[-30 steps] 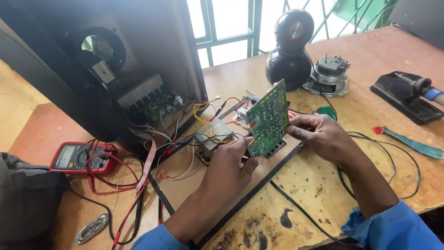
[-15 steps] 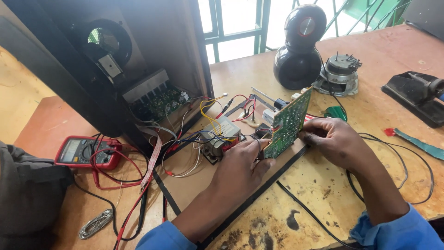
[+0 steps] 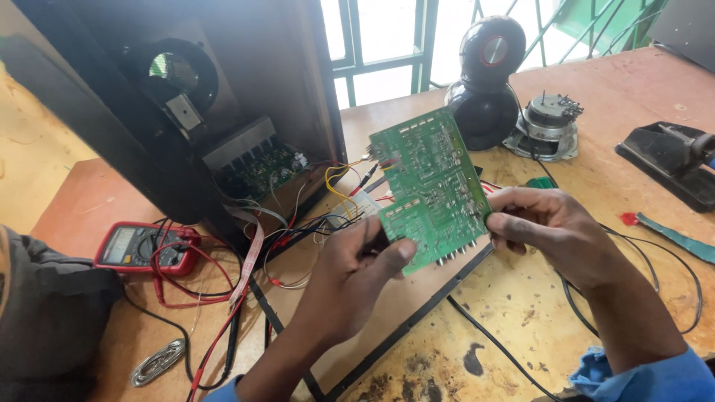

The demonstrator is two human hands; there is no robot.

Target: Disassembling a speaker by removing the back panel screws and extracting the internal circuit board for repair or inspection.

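I hold a green circuit board [image 3: 432, 190] up over the wooden workbench [image 3: 521, 298], its solder side facing me. My left hand [image 3: 354, 275] grips its lower left corner. My right hand [image 3: 551, 231] pinches its right edge. Yellow, red and black wires [image 3: 342, 186] run from the board's upper left corner toward an open black speaker cabinet [image 3: 186, 112]. Inside the cabinet sits another board with a finned heat sink [image 3: 253, 156].
A red multimeter [image 3: 145, 249] with red leads lies at the left. A round black speaker [image 3: 488, 74] and a bare metal speaker driver [image 3: 547, 126] stand behind the board. A black tool stand [image 3: 670, 160] is at far right, a teal-handled tool [image 3: 681, 238] below it. A small oval speaker [image 3: 158, 362] lies near the front.
The board has turned from nearly edge-on to flat, solder side toward me, and has been lifted higher. Both hands kept hold of it.
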